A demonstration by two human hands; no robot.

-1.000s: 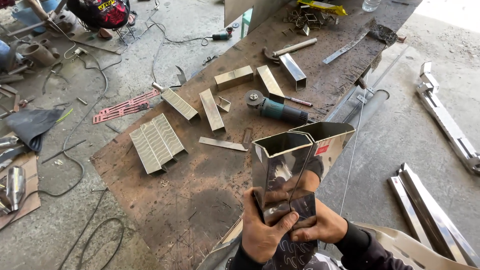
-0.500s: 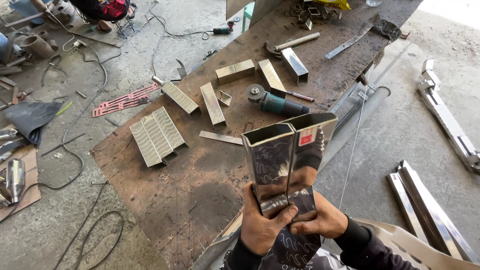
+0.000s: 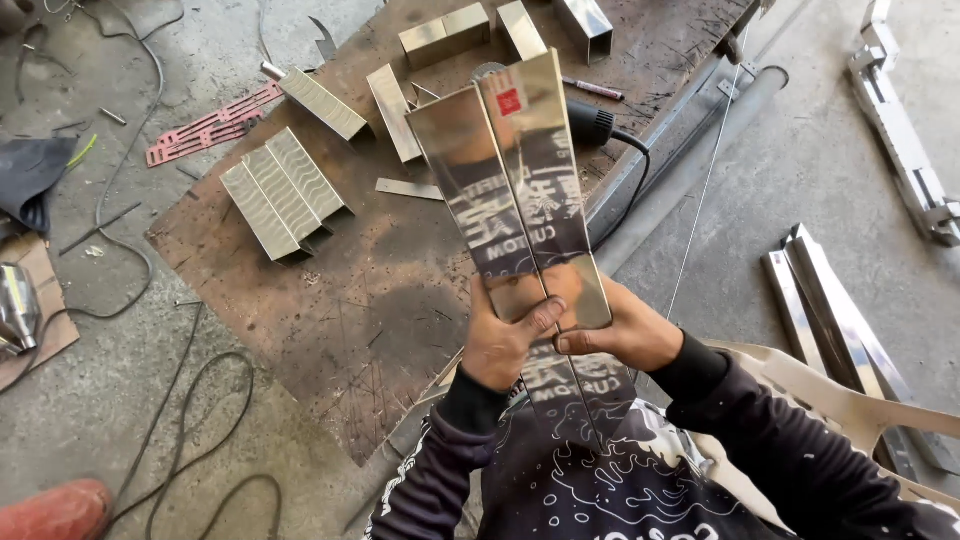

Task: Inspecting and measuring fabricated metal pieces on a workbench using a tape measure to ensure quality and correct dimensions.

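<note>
Above the workbench point(image 3: 300, 300), both hands' grip clasps the polished steel pieces' point(image 3: 510, 180) lower ends.

Two polished mirror-finish steel tubes point(image 3: 520, 190) held together; three ribbed rectangular steel tube sections point(image 3: 283, 192) grouped; one red perforated metal strip point(image 3: 212, 124).

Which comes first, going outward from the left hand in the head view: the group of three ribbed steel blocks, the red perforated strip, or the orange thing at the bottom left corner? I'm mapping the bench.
Measured from the left hand:
1. Three ribbed steel blocks, up and left on the rusty worktable.
2. Red perforated strip, farther up-left, at the table's edge.
3. Orange thing, far left on the floor, at the bottom corner.
</note>
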